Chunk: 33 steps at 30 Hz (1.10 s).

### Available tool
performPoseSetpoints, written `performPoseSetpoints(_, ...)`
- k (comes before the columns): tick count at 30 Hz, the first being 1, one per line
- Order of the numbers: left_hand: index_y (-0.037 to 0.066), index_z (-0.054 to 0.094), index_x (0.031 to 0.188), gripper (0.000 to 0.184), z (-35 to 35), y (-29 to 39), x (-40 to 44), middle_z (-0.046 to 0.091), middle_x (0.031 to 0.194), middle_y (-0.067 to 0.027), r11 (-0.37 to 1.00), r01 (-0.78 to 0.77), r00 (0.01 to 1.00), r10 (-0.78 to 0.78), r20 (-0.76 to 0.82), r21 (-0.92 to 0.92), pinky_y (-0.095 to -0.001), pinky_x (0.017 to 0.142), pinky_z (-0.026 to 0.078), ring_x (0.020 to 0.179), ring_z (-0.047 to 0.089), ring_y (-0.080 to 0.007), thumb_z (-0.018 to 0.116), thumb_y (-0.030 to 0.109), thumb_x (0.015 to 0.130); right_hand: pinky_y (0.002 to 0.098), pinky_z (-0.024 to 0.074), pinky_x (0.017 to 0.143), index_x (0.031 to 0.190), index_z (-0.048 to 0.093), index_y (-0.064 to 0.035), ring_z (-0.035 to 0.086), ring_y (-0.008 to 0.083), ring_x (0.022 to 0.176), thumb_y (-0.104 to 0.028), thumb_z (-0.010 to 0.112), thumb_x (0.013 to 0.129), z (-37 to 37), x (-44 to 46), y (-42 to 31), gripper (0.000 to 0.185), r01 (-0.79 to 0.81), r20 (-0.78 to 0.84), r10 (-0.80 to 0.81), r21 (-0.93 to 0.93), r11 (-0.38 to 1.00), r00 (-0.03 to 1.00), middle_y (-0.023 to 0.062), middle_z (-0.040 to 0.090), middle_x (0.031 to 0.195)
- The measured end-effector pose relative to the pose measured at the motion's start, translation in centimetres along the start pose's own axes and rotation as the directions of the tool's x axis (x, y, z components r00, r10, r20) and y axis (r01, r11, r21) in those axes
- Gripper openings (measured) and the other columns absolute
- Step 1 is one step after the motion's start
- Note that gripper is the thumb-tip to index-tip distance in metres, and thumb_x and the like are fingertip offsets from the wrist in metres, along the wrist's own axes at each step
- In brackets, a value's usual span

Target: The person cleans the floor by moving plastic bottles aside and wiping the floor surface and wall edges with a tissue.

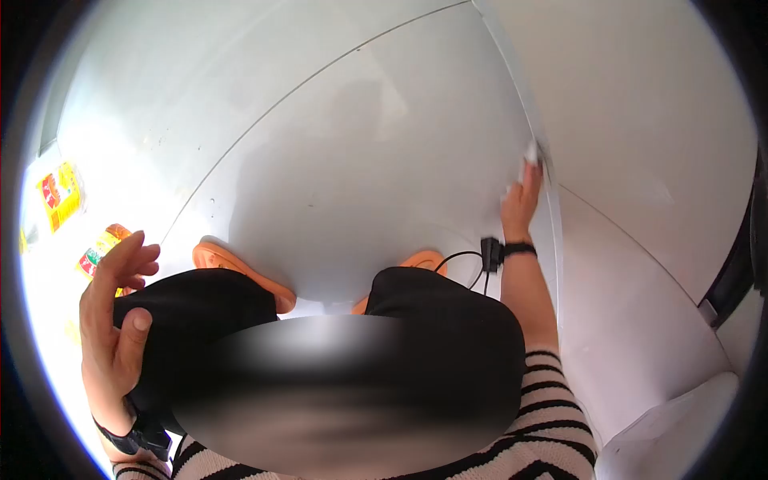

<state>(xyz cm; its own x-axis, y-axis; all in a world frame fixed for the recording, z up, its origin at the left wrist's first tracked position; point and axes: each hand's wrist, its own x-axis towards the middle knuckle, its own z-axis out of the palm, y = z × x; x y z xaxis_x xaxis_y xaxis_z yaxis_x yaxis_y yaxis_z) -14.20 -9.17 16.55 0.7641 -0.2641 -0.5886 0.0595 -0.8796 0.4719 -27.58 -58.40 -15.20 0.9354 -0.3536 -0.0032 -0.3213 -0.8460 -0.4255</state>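
Observation:
My right hand (520, 204) reaches down to the line where the pale floor (336, 184) meets the wall (632, 120). A small white piece (533, 152), like tissue or thin cloth, shows at its fingertips; more white shows beside the curled fingers. The index finger points along the edge. My left hand (116, 316) is raised over my left knee, fingers apart, with nothing in it. Behind its fingers lies a yellow, red and green packet (112, 240), partly hidden by the hand.
Another yellow and red packet (61, 196) lies at the far left in bright light. My orange slippers (248, 276) stand on the floor. A black cable (460, 254) runs from the small box at my right wrist. A pale rounded object (668, 428) sits at the lower right.

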Motion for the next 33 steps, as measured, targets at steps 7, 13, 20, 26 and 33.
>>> performPoseSetpoints(7,0.0,0.042,0.128,0.065,-0.7,-1.0,-0.3,0.058,0.11,-0.0145,1.0,-0.012,1.0,0.012,0.021,0.009,-0.0302,0.081,0.041,0.096,0.055,-0.0206,0.042,0.052,0.088,0.0455,0.0102,0.109,0.133,0.031,-0.0022,0.013,0.0365,0.133,-0.015,0.041,0.084,1.4,-3.9,0.9,0.051,-0.216,-0.09,0.211,-0.052,0.975,0.973,0.0248,0.021,0.141)
performPoseSetpoints(13,0.002,0.045,0.126,0.059,-0.4,-0.8,0.3,0.06,0.107,-0.0141,0.996,-0.09,0.996,0.09,-0.009,-0.01,-0.0323,0.08,0.043,0.093,0.058,-0.0224,0.044,0.047,0.088,0.0466,0.0056,0.109,0.138,0.021,-0.0022,0.01,0.0338,0.135,-0.036,0.047,0.085,4.6,5.6,-11.6,0.068,0.077,0.113,-0.065,-0.113,0.991,0.992,0.019,0.02,0.144)
performPoseSetpoints(20,0.003,0.045,0.126,0.059,0.2,0.4,0.6,0.059,0.109,-0.0143,0.991,-0.126,0.992,0.125,0.015,0.047,-0.0327,0.081,0.044,0.096,0.058,-0.0236,0.042,0.049,0.088,0.0467,0.0074,0.108,0.137,0.024,-0.0069,0.014,0.0297,0.135,-0.038,0.047,0.084,6.3,6.3,-16.4,0.066,0.279,0.177,-0.274,-0.008,0.96,0.945,0.0159,0.022,0.143)
performPoseSetpoints(26,0.002,0.038,0.131,0.064,0.1,-0.6,0.0,0.055,0.115,-0.0142,0.998,-0.054,0.995,0.051,0.082,0.043,-0.0301,0.085,0.038,0.102,0.053,-0.021,0.039,0.051,0.089,0.0485,0.0063,0.108,0.139,0.021,-0.0055,0.01,0.0345,0.135,-0.038,0.046,0.085,2.8,-5.9,-5.2,0.068,-0.16,0.035,0.171,-0.212,0.964,0.985,0.0196,0.017,0.145)
performPoseSetpoints(33,0.01,0.043,0.13,0.058,1.7,0.8,-0.1,0.057,0.115,-0.0122,0.954,-0.07,0.997,0.071,0.007,0.293,-0.0317,0.088,0.04,0.106,0.055,-0.0227,0.038,0.05,0.088,0.0446,0.0186,0.105,0.127,0.041,-0.0059,0.028,0.0347,0.127,-0.034,0.042,0.088,-1.0,-13.7,16.9,0.047,-0.407,0.063,0.709,-0.781,0.473,0.702,0.0196,0.038,0.132)
